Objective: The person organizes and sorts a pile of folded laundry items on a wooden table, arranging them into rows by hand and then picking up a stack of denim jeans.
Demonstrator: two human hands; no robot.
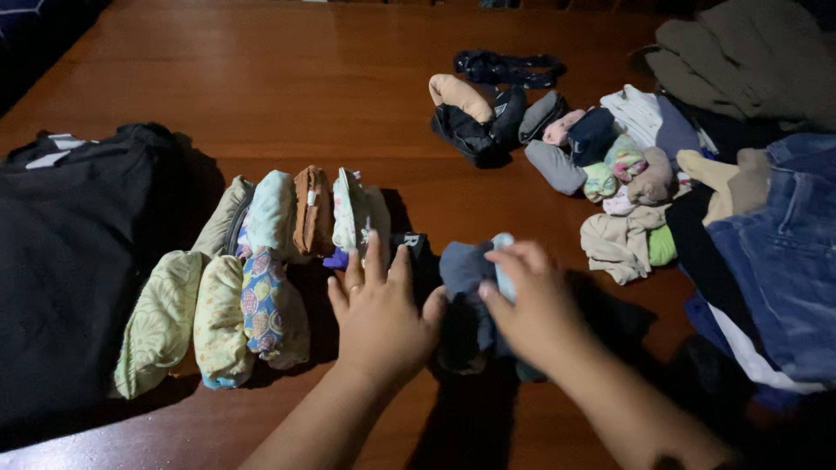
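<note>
The wooden table [287, 78] spreads under everything. A black garment [61, 261] lies far left; jeans [788, 252] and a heap of clothes [644, 165] sit right. A row of rolled, patterned bundles [252, 270] lies just left of my hands. My left hand [379, 313] rests flat, fingers spread, touching the dark blue bundle [466, 296] in front of me. My right hand [527, 300] grips that bundle's top, fingers curled around it.

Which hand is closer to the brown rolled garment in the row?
Left. The left hand lies flat just below-right of the brown roll; the right hand is farther right, gripping a dark blue garment.
</note>
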